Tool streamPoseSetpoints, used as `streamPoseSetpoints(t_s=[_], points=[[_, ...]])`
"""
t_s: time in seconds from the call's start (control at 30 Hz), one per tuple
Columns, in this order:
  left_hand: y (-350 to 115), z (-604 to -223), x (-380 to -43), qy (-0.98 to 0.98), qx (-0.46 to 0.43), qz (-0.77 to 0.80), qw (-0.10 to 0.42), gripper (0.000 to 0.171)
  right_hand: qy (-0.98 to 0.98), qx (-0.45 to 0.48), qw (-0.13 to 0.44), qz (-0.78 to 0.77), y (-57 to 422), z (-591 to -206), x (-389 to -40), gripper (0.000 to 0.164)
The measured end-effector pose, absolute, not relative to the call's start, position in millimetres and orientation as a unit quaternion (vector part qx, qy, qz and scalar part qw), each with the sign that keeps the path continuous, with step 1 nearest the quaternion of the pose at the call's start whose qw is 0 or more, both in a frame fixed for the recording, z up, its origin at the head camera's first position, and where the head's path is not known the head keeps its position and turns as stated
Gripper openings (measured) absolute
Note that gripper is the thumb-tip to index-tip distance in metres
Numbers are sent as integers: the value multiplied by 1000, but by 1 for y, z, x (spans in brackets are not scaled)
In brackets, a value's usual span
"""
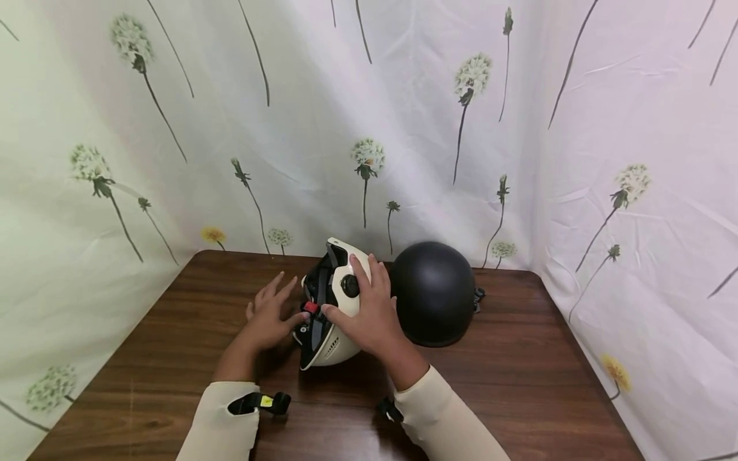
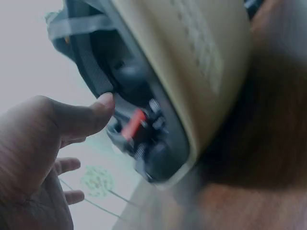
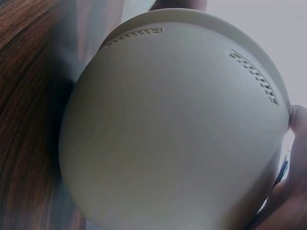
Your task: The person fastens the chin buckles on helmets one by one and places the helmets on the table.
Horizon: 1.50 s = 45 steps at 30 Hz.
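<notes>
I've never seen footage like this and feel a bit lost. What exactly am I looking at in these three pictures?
There is no machine: a person works with a bare left hand and right hand. The wide picture comes from a camera on the head; each closer one comes from a camera on one wrist. On the wooden table are a pale helmet, tipped sideways, and a black helmet beside it. The right hand rests on the pale shell; the left is at its open side, near the red buckle.
</notes>
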<state>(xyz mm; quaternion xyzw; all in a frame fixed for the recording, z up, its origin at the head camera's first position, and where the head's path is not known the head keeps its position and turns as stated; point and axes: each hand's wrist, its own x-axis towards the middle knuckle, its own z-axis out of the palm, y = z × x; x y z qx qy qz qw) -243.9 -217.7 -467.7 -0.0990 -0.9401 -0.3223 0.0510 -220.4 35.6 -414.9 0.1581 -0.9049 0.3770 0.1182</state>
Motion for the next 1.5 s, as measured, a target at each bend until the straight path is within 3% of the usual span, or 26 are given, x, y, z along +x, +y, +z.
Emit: streamPoseSetpoints(t_s=[0.23, 0.6, 0.87, 1.3, 1.5], points=[[-208, -445, -242, -918, -116, -369, 92, 68, -902, 165, 120, 380, 38, -414, -220, 97], [-185, -420, -235, -855, -177, -455, 173, 66, -905, 158, 118, 376, 37, -414, -219, 98], [-161, -411, -233, -832, -206, -489, 160, 63, -903, 160, 120, 381, 37, -414, -218, 98], [-150, -409, -247, -819, -215, -522, 97, 70, -906, 161, 106, 376, 36, -413, -216, 98], [-152, -404, -260, -857, -214, -452, 124, 73, -906, 165, 105, 375, 38, -413, -217, 97]])
